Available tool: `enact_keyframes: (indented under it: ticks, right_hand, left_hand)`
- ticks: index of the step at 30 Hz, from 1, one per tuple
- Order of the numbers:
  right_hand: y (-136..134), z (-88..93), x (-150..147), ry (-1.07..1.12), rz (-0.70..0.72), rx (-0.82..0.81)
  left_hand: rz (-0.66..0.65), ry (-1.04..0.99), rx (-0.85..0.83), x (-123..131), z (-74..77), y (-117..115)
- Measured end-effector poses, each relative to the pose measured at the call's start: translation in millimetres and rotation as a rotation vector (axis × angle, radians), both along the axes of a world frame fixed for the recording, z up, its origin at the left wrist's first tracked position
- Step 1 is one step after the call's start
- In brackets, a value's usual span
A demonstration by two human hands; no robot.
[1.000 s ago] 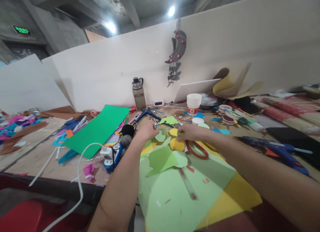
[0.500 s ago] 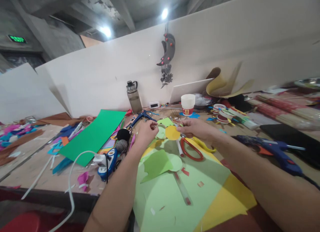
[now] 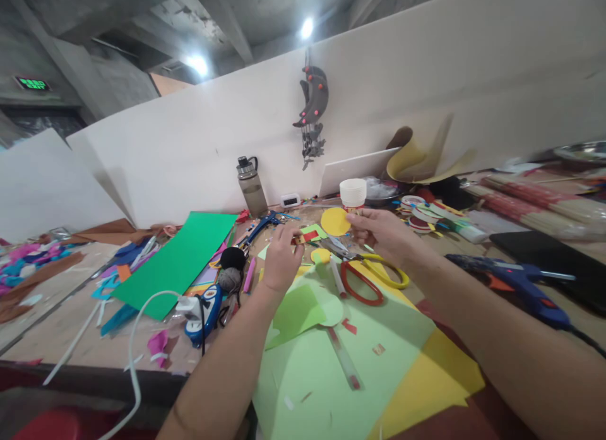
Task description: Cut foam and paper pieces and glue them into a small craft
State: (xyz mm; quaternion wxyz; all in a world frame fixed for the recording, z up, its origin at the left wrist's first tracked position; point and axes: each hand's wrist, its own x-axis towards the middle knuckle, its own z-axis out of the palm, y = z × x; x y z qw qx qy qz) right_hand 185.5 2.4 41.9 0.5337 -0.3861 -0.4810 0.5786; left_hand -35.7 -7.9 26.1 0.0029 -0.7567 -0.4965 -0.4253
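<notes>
My right hand point(image 3: 381, 231) pinches the edge of a flat yellow paper circle point(image 3: 334, 221), raised above the table in front of the white cups point(image 3: 353, 192). My left hand point(image 3: 283, 257) is closed, with a narrow red-and-yellow piece point(image 3: 308, 236) at its fingertips; its kind is unclear. Below my hands lie scissors point(image 3: 363, 258) with one orange and one yellow handle loop. A smaller yellow round piece point(image 3: 320, 255) and a white pen point(image 3: 338, 277) are beside them. Bright green cut paper point(image 3: 296, 310) rests on pale green sheets point(image 3: 326, 377), with a clear-barrelled pen point(image 3: 345, 361) on top.
At left are a green sheet point(image 3: 177, 263), a blue power socket point(image 3: 203, 317) with a white cable, and yarn balls point(image 3: 230, 277). A bottle point(image 3: 252, 190) stands at the back. On the right lie a blue glue gun point(image 3: 525, 288), a black phone-like slab point(image 3: 553, 263) and tape rolls point(image 3: 421, 213).
My right hand has lifted the yellow circle up and slightly right. My left hand has turned; the pale ring at its fingertips no longer shows, and a narrow red-and-yellow piece is visible there.
</notes>
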Motion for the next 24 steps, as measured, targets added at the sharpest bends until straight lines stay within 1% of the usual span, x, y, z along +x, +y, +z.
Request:
enact_keyframes:
  ticks: [2, 4, 6, 7, 8, 9, 10, 12, 13, 14, 16, 18, 21, 24]
  right_hand:
    - [0.1, 2.7, 2.5, 0.009, -0.009, 0.011]
    - [0.6, 3.4, 3.6, 0.023, -0.016, 0.014]
    - [1.7, 2.0, 3.8, 0.039, -0.017, 0.011]
    - [2.4, 0.6, 3.5, 0.048, -0.018, 0.008]
    - [3.0, -1.0, 3.0, 0.059, -0.019, 0.004]
    - [3.4, -2.8, 2.0, 0.069, -0.017, -0.002]
    - [3.5, -4.7, 0.6, 0.075, -0.006, -0.010]
    - [2.6, -8.4, -4.3, 0.083, 0.041, -0.030]
    - [1.5, -10.0, -7.7, 0.085, 0.073, -0.037]
    - [0.0, -11.6, -11.6, 0.088, 0.105, -0.045]
    - [-3.4, -14.3, -19.7, 0.084, 0.147, -0.056]
    - [-6.1, -16.6, -26.5, 0.042, 0.129, -0.056]
    - [-7.0, -19.4, -30.9, -0.037, 0.049, -0.037]
    - [-4.8, -21.3, -30.0, -0.074, 0.002, -0.024]
  left_hand:
    - [0.029, 0.059, 0.065, -1.2, -2.4, -0.4]
    - [0.034, 0.152, 0.057, -1.0, -6.5, 0.8]
    - [0.021, 0.256, -0.039, 0.0, -10.8, 3.1]
    - [0.023, 0.263, -0.096, 0.5, -12.3, 4.5]
    - [0.039, 0.224, -0.151, 0.8, -13.3, 6.1]
    - [0.073, 0.138, -0.199, 0.9, -13.7, 7.6]
    - [0.116, 0.008, -0.239, 1.0, -13.6, 9.1]
    - [0.139, -0.311, -0.343, 2.2, -12.9, 11.4]
    - [0.102, -0.475, -0.416, 3.7, -12.7, 11.8]
    - [0.036, -0.617, -0.498, 6.1, -12.7, 11.5]
    - [-0.120, -0.825, -0.651, 13.4, -13.2, 8.7]
    - [-0.247, -0.943, -0.759, 22.1, -13.6, 3.8]
    - [-0.418, -1.068, -0.814, 31.7, -12.7, -3.1]
    - [-0.496, -1.164, -0.841, 34.0, -11.4, -6.0]
